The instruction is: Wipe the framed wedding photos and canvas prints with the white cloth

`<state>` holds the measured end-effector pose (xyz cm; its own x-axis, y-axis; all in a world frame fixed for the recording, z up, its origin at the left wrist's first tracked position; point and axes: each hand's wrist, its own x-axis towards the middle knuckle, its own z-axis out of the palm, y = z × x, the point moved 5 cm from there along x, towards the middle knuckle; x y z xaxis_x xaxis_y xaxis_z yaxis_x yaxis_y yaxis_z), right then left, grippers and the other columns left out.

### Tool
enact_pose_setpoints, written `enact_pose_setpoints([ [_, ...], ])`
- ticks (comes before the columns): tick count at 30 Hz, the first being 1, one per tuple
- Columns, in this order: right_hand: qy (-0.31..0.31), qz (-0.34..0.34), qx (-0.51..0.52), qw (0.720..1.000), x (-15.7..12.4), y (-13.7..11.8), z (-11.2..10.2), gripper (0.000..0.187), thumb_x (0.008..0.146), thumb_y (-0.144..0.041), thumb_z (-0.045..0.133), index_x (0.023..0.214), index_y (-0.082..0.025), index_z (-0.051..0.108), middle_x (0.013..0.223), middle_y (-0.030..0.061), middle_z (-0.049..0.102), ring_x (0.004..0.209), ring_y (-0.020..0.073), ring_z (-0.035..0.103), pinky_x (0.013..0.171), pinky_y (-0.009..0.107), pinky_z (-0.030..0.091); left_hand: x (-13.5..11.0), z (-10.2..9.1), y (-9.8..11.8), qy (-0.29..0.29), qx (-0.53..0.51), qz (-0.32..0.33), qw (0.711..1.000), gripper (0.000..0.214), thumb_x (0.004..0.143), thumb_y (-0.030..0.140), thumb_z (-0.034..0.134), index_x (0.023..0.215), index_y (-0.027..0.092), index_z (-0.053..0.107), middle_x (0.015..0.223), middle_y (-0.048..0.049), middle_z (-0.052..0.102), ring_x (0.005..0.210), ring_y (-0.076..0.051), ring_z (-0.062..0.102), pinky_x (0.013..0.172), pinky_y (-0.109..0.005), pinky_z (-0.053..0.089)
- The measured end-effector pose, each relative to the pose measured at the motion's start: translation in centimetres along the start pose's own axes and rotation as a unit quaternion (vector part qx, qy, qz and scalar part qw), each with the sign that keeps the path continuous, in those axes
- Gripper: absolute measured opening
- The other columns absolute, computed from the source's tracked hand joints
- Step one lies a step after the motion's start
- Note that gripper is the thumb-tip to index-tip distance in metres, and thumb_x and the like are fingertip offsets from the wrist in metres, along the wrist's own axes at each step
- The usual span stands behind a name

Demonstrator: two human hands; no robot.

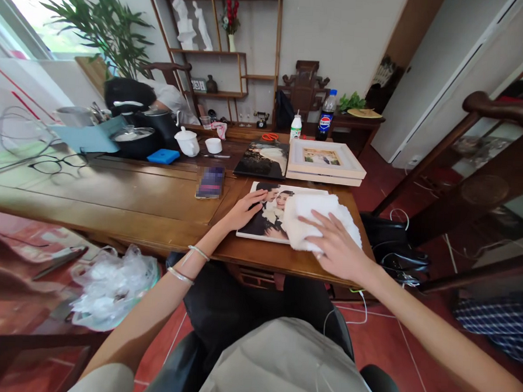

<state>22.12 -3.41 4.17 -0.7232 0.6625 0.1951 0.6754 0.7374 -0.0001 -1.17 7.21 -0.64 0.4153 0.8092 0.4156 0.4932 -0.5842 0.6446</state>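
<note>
Left hand [247, 210]: palm down, fingers extended and loosely spread, resting on the photo panel's left side. Nothing gripped; reads as steadying it.
Right hand [335, 241]: fingers spread over the white cloth [305, 205], pressing from above. Can't tell whether the thumb pinches any of it.
Photo panel [271, 217]: lies flat, picture up, toward the right end of the tabletop [157, 184], just in from the near edge. Couple's portrait on it; right part hidden under cloth and hand.
Cloth: bunched, covering the panel's right part and reaching past it toward the tabletop's right edge.
Step in hand: wiping the panel's surface, judging by the hand poses.
Next stroke calls for: cloth flat, light even pressure, left hand bracing. Watch the overhang on the right; a hard push could skid the panel.
Phone [210, 182]: left of the panel, apart from it.
Dark panel [263, 160]: just beyond the photo panel, toward the far edge.
White box [354, 169]: right of the dark panel, near the right edge, small picture on top.
Cola bottle [325, 120]: upright, behind the box.
</note>
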Motion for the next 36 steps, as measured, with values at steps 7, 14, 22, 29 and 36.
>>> enact_pose_setpoints([
  [7,-0.003,-0.019,0.008,1.0,-0.5,0.0,-0.2,0.038,0.072,-0.011,0.051,0.105,-0.024,0.067,0.147,0.0029,0.037,0.137,0.0303,0.024,0.107,0.058,0.021,0.0,0.0,0.0,0.004,-0.001,0.001,1.0,0.042,0.092,0.04,0.042,0.127,0.022,0.055,0.14,-0.0075,0.047,0.131,-0.021,0.041,0.113,-0.041,0.026],
  [14,0.012,0.099,-0.052,0.994,6.3,7.9,1.1,0.036,0.089,-0.025,0.045,0.12,-0.018,0.061,0.131,0.0173,0.053,0.131,0.0321,0.035,0.1,0.054,0.033,0.0,0.2,-0.1,0.004,0.005,0.0,1.0,0.041,0.092,0.037,0.042,0.128,0.021,0.054,0.14,-0.0083,0.047,0.131,-0.021,0.041,0.113,-0.042,0.027],
  [22,-0.005,0.002,-0.007,1.0,2.2,-1.5,0.2,0.041,0.075,-0.012,0.051,0.11,-0.027,0.066,0.146,0.0041,0.038,0.136,0.0349,0.025,0.104,0.062,0.022,0.0,0.2,0.1,0.011,-0.003,-0.011,1.0,0.04,0.094,0.034,0.036,0.128,0.022,0.053,0.14,-0.0068,0.047,0.131,-0.02,0.041,0.114,-0.042,0.026],
  [29,-0.017,-0.001,0.009,1.0,4.3,-0.3,0.9,0.047,0.075,-0.012,0.05,0.116,-0.03,0.062,0.145,0.0029,0.039,0.134,0.0323,0.029,0.104,0.059,0.025,0.1,0.1,-0.1,0.009,-0.008,0.005,1.0,0.042,0.094,0.036,0.036,0.129,0.02,0.053,0.14,-0.0085,0.047,0.131,-0.021,0.041,0.113,-0.042,0.027],
  [36,0.0,0.081,-0.045,0.996,9.8,4.9,1.3,0.042,0.085,-0.017,0.042,0.124,-0.019,0.056,0.132,0.016,0.051,0.128,0.0348,0.035,0.095,0.061,0.032,0.1,0.1,-0.1,0.015,-0.01,0.004,1.0,0.04,0.094,0.034,0.038,0.128,0.022,0.054,0.139,-0.0066,0.049,0.13,-0.02,0.042,0.113,-0.042,0.028],
])
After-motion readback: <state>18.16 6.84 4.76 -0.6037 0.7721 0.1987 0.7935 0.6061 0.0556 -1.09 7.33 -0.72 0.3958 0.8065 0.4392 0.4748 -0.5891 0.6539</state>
